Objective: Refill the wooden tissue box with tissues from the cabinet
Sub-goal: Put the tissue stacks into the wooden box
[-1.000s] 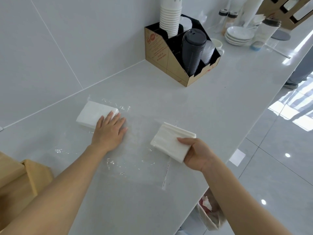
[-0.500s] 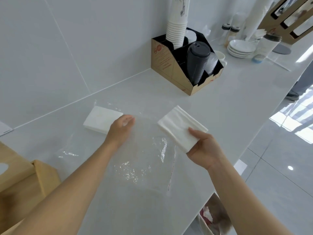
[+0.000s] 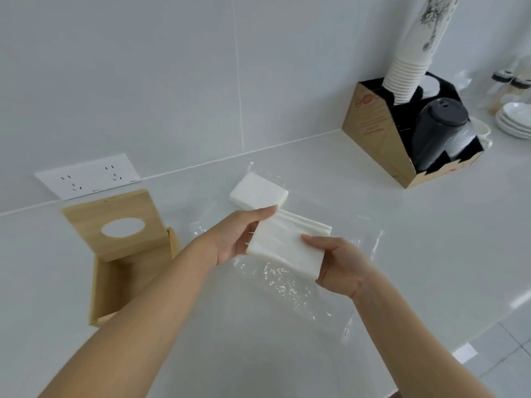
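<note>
**Tissue stack in both hands, open box waiting at your left**

You hold one tissue stack in the air above the worktop, between both hands. Your right hand grips the near right corner: the thumb lies on top and the other fingers are curled below. Your left hand is at the left end, with its fingers almost straight against the far edge. The thumb is hidden, so it seems to steady the stack more than to clamp it. I think two hands are needed because the loose sheets would fan out or bend if only one side were held.

Below your hands lies the plastic wrapper, flat and crumpled on the worktop. A second tissue stack rests on its far part, just behind the one you hold.

The wooden tissue box is on the worktop at your left, near your left forearm. Its lid, with the oval hole, is tilted up at the far end, so the inside is open to you, and I see no tissues in it. The next step is probably to carry the stack over there, level and square to the walls.
</note>
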